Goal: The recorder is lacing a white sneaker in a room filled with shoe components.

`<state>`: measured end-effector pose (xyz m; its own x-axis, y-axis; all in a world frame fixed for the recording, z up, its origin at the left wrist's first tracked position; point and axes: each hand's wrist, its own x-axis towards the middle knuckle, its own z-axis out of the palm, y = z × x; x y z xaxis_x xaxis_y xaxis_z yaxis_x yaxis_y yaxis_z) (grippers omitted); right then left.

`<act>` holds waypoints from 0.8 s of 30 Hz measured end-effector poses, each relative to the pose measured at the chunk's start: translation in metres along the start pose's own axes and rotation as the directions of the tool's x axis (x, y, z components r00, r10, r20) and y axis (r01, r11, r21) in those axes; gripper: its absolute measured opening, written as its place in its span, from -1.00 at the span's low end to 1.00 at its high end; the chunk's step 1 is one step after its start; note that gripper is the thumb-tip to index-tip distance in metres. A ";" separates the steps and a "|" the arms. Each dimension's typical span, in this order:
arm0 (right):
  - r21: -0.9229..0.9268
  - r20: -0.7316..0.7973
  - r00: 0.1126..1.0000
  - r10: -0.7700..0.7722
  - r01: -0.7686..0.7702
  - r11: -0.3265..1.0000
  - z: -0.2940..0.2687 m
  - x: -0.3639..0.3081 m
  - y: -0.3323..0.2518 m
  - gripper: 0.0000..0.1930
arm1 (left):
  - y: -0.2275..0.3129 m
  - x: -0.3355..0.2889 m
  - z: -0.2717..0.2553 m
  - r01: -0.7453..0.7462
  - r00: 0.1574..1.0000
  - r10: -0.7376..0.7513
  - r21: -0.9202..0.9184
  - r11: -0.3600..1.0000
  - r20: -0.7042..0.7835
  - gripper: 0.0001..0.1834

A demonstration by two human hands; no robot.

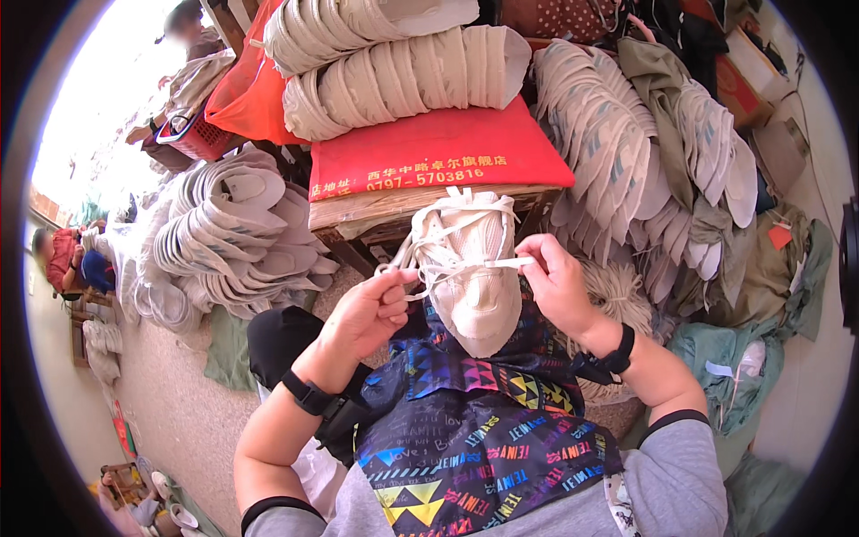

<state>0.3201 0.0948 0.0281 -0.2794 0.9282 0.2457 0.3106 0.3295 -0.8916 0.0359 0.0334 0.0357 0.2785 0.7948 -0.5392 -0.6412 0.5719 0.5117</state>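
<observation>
A cream shoe upper (480, 313) rests at the edge of the table in front of me, its toe pointing toward my body. Loops of a pale shoelace (461, 266) cross its front. My left hand (369, 311) is closed in a pinch on the lace at the left side of the upper. On the other side, my right hand (561, 285) pinches the opposite end of the lace between thumb and fingers. The lace runs across the upper between both hands. A dark patterned apron (488, 438) covers my lap beneath the upper.
Rows of nested shoe uppers (407, 85) lie on a red cloth (438, 157) over a wooden table (344, 217). More stacks stand left (219, 228) and right (599, 134). A bundle of laces (617, 294) sits right of my knees. Other people are at the far left.
</observation>
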 end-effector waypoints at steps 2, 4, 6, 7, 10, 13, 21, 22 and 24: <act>-0.008 0.025 0.999 -0.032 0.032 0.999 -0.004 -0.008 0.001 -0.91 | 0.006 0.000 -0.007 0.005 0.999 0.001 -0.108 0.994 0.052 -0.61; 0.002 0.044 0.999 0.000 0.000 1.000 -0.006 -0.013 -0.004 -0.90 | 0.017 -0.004 0.005 -0.037 0.994 0.048 -0.113 0.993 0.095 -0.52; 0.010 0.065 0.997 0.037 -0.037 0.999 -0.008 -0.013 -0.012 -0.88 | 0.034 -0.006 0.018 -0.062 0.987 0.078 -0.117 0.991 0.139 -0.48; 0.088 0.040 0.996 0.077 -0.081 0.993 -0.009 -0.010 -0.016 -0.86 | 0.042 -0.007 0.022 -0.062 0.987 0.082 -0.139 0.988 0.142 -0.48; -0.003 -0.011 0.992 -0.122 0.122 0.993 -0.013 -0.006 -0.027 -0.80 | 0.069 -0.015 0.055 -0.131 0.970 0.150 -0.109 0.985 0.192 -0.48; -0.182 0.113 0.855 -0.506 0.519 0.835 -0.007 -0.008 -0.034 -0.70 | 0.094 -0.013 0.086 -0.200 0.940 0.209 -0.060 0.978 0.271 -0.49; -0.215 0.540 0.609 -0.581 0.767 0.605 0.013 -0.021 -0.037 -0.76 | 0.177 -0.013 0.154 -0.279 0.828 0.168 0.133 0.951 0.535 -0.53; -0.205 0.539 0.603 -0.588 0.771 0.603 0.014 -0.021 -0.037 -0.76 | 0.196 -0.018 0.160 -0.352 0.780 0.189 0.168 0.921 0.597 -0.55; -0.155 0.566 0.571 -0.595 0.782 0.603 0.014 -0.019 -0.037 -0.69 | 0.242 -0.043 0.181 -0.471 0.648 0.296 0.064 0.880 0.702 -0.61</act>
<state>0.3011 0.0622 0.0505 -0.8584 0.2362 0.4553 0.1099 0.9517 -0.2866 -0.0019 0.1740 0.3036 0.4929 0.8265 0.2718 -0.6499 0.1420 0.7466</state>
